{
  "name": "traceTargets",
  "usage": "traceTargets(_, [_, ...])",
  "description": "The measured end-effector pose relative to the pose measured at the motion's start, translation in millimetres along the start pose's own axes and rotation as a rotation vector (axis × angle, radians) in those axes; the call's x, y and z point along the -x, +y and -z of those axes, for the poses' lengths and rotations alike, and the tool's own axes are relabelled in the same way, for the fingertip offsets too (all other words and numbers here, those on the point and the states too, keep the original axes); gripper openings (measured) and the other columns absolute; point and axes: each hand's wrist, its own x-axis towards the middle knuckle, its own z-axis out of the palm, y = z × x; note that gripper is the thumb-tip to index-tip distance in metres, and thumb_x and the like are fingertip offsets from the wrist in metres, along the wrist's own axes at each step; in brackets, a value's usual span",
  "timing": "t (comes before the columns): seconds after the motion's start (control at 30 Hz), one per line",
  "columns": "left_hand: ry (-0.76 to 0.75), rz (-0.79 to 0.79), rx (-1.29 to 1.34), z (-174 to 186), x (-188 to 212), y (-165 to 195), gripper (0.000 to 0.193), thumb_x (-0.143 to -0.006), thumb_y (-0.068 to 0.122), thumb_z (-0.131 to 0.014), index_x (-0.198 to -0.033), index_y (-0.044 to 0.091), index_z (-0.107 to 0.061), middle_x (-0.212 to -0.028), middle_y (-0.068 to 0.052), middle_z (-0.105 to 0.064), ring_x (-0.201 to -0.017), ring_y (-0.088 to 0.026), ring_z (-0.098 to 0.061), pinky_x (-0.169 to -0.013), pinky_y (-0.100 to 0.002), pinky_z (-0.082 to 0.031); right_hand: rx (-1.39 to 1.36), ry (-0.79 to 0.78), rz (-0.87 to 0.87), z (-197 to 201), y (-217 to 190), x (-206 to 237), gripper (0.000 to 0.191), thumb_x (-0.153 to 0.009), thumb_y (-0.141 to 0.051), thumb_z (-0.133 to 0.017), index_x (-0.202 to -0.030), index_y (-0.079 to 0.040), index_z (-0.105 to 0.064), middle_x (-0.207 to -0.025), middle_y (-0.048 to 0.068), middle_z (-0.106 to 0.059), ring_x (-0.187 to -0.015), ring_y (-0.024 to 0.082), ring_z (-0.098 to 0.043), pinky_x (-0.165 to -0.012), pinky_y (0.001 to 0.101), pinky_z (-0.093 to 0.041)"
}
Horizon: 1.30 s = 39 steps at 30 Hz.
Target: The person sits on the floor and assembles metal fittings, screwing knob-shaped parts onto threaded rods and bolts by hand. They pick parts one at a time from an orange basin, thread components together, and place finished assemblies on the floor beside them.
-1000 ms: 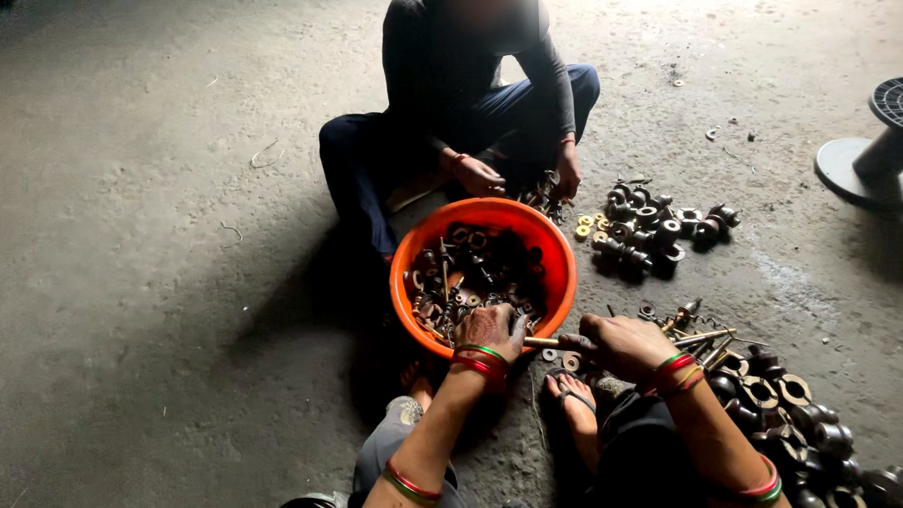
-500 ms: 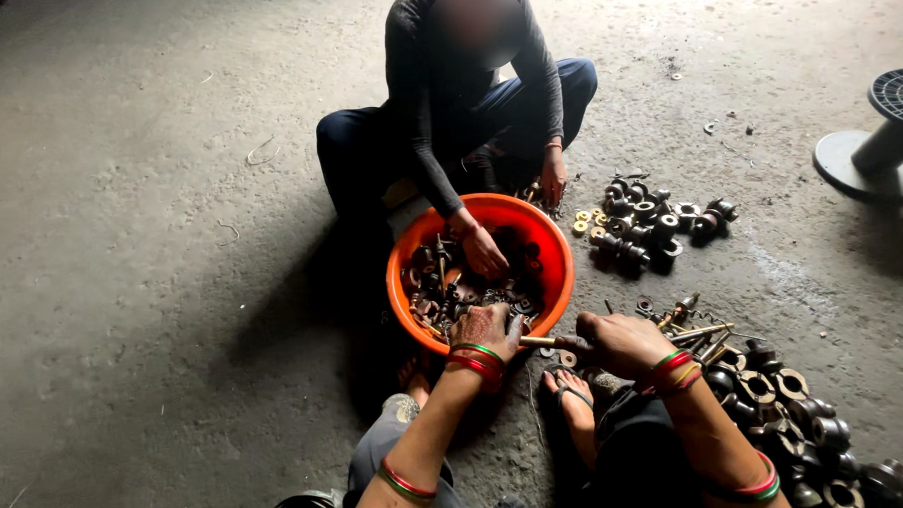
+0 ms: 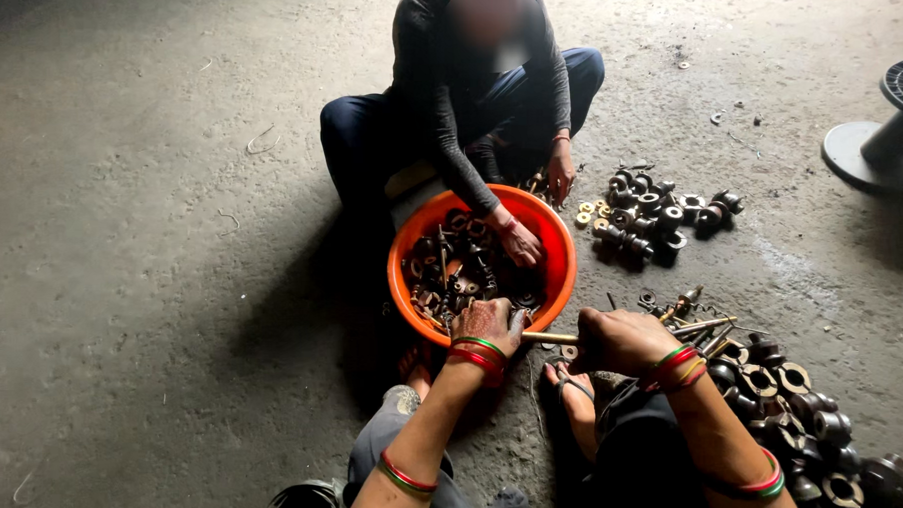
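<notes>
Bare grey concrete floor point(image 3: 153, 294), dim, scattered w/ metal scrap. At centre sits a round orange plastic tub point(image 3: 564, 258), roughly half full of dark metal parts point(image 3: 452, 269): rings, nuts, short rods, all mixed.

The wearer's left hand point(image 3: 486, 325) rests on the tub's 6 o'clock rim, fingers curled over the edge and onto one end of a thin brass-coloured rod point(image 3: 549, 337); whether it truly grips the rod, can't tell. Right hand point(image 3: 615, 340), at approx 4 o'clock just outside the tub, is clenched around the same rod, which lies level between both hands, just outside the rim. Red and green bangles on both wrists.

Opposite, at 12 o'clock, a co-worker in dark clothes sits on the floor; one of their hands point(image 3: 521, 244) reaches into the tub at approx 2 o'clock, among the parts.

Pile of dark ring-shaped pieces point(image 3: 660, 217) lies at 2 o'clock of the tub. Bigger heap of rings and rods point(image 3: 777, 393) at 4 o'clock, beside the wearer's right arm. Black spool point(image 3: 887, 129) far right.
</notes>
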Motion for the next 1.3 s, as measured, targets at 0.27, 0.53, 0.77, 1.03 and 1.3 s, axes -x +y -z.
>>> traceTargets(0.27, [-0.001, 0.002, -0.009, 4.2, 1.2, 1.2, 0.037, -0.092, 0.046, -0.063, -0.093, 0.010, -0.076, -0.092, -0.023, -0.072, -0.092, -0.043, -0.070, -0.084, -0.055, -0.055, 0.028, -0.009, -0.001, 2.0, -3.0, 1.7, 0.051, -0.071, -0.054, -0.084, -0.096, -0.017, -0.062, -0.085, 0.007, -0.073, -0.084, 0.032, -0.072, -0.070, 0.0440, -0.056])
traceTargets(0.53, [0.003, -0.004, -0.003, 3.4, 1.3, 1.6, 0.039, -0.093, 0.047, -0.062, -0.094, 0.011, -0.076, -0.091, -0.022, -0.073, -0.091, -0.042, -0.071, -0.085, -0.054, -0.055, 0.008, 0.008, 0.015, 4.8, -3.7, 3.8, 0.048, -0.071, -0.053, -0.084, -0.096, -0.017, -0.062, -0.084, 0.006, -0.074, -0.083, 0.031, -0.072, -0.070, 0.0434, -0.056])
traceTargets(0.77, [-0.014, -0.002, -0.042, -3.1, 3.2, -2.8, 0.040, -0.094, 0.050, -0.060, -0.096, 0.013, -0.077, -0.093, -0.023, -0.073, -0.092, -0.043, -0.070, -0.085, -0.056, -0.055, 0.018, 0.026, 0.033, -1.6, -3.5, 6.1, 0.046, -0.072, -0.052, -0.083, -0.095, -0.017, -0.063, -0.084, 0.008, -0.073, -0.084, 0.032, -0.071, -0.070, 0.0441, -0.056])
traceTargets(1.03, [-0.020, 0.000, -0.038, -5.7, 7.3, -4.3, 0.041, -0.094, 0.050, -0.060, -0.097, 0.014, -0.077, -0.093, -0.023, -0.073, -0.093, -0.043, -0.071, -0.086, -0.055, -0.055, 0.013, 0.005, 0.007, -7.4, -5.0, 7.6, 0.049, -0.073, -0.056, -0.081, -0.096, -0.017, -0.062, -0.085, 0.007, -0.074, -0.085, 0.031, -0.072, -0.071, 0.0443, -0.056])
traceTargets(1.3, [-0.072, 0.033, -0.042, -6.7, 7.8, -3.7, 0.040, -0.095, 0.050, -0.058, -0.103, 0.014, -0.075, -0.099, -0.022, -0.073, -0.098, -0.043, -0.070, -0.090, -0.056, -0.052, 0.012, 0.014, 0.031, -9.6, -2.5, 7.2, 0.049, -0.075, -0.056, -0.079, -0.097, -0.017, -0.062, -0.087, 0.006, -0.075, -0.086, 0.031, -0.072, -0.072, 0.0436, -0.057])
